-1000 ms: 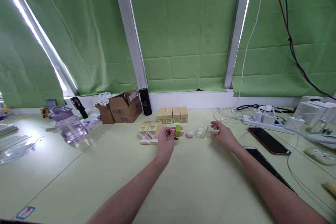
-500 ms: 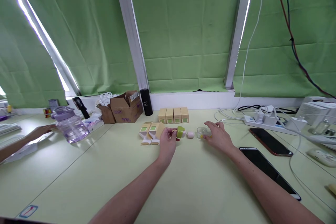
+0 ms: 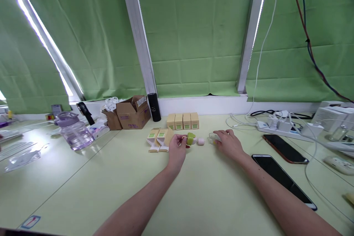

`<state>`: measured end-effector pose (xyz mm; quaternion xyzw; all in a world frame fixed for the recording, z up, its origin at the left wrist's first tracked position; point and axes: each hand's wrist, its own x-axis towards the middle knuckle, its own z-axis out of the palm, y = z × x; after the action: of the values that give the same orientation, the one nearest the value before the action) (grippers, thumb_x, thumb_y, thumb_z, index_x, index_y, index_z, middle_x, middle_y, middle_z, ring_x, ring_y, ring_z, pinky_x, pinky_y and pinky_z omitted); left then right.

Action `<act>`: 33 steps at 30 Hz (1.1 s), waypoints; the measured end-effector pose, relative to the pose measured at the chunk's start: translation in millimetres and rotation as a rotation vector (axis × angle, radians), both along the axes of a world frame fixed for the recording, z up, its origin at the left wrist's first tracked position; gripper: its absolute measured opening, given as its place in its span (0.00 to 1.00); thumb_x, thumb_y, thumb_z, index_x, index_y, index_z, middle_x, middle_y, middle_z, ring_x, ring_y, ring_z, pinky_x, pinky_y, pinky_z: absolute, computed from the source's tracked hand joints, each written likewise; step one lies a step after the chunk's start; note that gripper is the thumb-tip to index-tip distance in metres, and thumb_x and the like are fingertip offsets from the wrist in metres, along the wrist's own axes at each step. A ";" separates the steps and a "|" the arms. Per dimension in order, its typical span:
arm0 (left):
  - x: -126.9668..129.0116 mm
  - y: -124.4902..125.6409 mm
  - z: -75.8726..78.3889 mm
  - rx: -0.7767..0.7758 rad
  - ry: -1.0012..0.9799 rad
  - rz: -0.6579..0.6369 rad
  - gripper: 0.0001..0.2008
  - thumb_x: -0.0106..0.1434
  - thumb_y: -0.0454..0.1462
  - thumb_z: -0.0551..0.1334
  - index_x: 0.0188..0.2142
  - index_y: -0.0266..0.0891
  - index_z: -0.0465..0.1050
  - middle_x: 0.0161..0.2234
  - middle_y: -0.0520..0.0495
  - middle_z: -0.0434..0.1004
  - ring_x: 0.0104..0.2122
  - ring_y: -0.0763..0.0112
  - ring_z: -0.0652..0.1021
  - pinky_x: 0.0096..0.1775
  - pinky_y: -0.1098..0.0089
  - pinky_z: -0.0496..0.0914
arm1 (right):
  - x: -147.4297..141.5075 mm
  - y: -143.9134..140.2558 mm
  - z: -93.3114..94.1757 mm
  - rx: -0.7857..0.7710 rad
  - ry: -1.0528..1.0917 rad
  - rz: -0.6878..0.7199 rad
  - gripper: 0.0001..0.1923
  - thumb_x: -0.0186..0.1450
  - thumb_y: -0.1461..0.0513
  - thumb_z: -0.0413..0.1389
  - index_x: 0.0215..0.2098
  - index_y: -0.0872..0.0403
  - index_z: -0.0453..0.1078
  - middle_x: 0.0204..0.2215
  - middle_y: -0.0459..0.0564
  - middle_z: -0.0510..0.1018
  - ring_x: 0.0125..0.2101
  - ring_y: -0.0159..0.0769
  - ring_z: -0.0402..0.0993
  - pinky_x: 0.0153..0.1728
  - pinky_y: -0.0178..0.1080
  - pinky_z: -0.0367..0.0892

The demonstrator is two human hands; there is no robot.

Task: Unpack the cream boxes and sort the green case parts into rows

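Your left hand (image 3: 177,148) pinches the green-capped piece (image 3: 190,139); your right hand (image 3: 228,143) covers the clear case (image 3: 212,138), grip unclear. Keep both low, pink piece (image 3: 201,141) between them.

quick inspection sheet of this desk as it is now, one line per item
surface: pale green table, bare near the person.
job's things: small green item pinched in the left hand; pink piece on the table beside it; clear plastic piece under the right hand.
clutter: four yellow boxes in a row, two open boxes, cardboard box, black cylinder, purple jug, two phones.
hands: left shut on the green item; right lies over the clear piece, grip unclear.
cables: power strip with plugs and white leads; red and blue wires hanging.
surroundings: green blinds over the windows.
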<state>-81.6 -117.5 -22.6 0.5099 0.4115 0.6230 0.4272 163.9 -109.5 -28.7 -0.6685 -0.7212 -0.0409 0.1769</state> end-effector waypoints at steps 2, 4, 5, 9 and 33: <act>0.3 0.3 -0.6 -0.001 -0.001 -0.001 0.19 0.61 0.51 0.70 0.37 0.37 0.72 0.38 0.42 0.81 0.36 0.66 0.80 0.34 0.66 0.79 | 0.4 0.6 -0.7 0.004 -0.004 -0.006 0.23 0.71 0.62 0.52 0.64 0.50 0.68 0.59 0.54 0.76 0.57 0.53 0.63 0.46 0.44 0.65; 0.6 0.7 -1.3 -0.008 -0.002 -0.001 0.20 0.60 0.51 0.70 0.37 0.37 0.72 0.38 0.42 0.81 0.36 0.65 0.80 0.34 0.65 0.79 | -0.1 0.7 -1.3 0.008 -0.008 -0.004 0.23 0.71 0.62 0.51 0.64 0.50 0.68 0.59 0.53 0.76 0.58 0.53 0.62 0.48 0.45 0.65; 0.7 1.0 -1.6 -0.012 -0.003 -0.001 0.20 0.60 0.51 0.70 0.36 0.37 0.72 0.38 0.42 0.81 0.36 0.65 0.80 0.34 0.65 0.79 | -0.4 0.6 -1.7 0.009 -0.010 -0.003 0.24 0.71 0.62 0.51 0.64 0.50 0.68 0.60 0.53 0.75 0.58 0.53 0.62 0.49 0.45 0.65; 0.8 1.2 -2.1 -0.031 -0.010 -0.010 0.21 0.60 0.52 0.71 0.37 0.37 0.72 0.37 0.42 0.80 0.35 0.66 0.80 0.35 0.65 0.79 | -1.1 0.6 -3.7 0.018 -0.021 0.012 0.24 0.72 0.62 0.50 0.65 0.51 0.67 0.61 0.53 0.74 0.58 0.52 0.61 0.51 0.46 0.65; 2.4 -17.4 13.7 -0.396 -0.291 -0.318 0.08 0.54 0.33 0.67 0.29 0.38 0.67 0.25 0.43 0.79 0.23 0.67 0.79 0.29 0.65 0.76 | -38.7 -47.2 13.1 0.672 0.104 0.559 0.17 0.72 0.66 0.51 0.57 0.52 0.69 0.47 0.57 0.79 0.47 0.47 0.72 0.44 0.48 0.70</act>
<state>-79.2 -134.8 -8.9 0.3801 0.3744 0.5224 0.6652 125.2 -156.7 -15.6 -0.3539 -0.8112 -0.1902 0.4248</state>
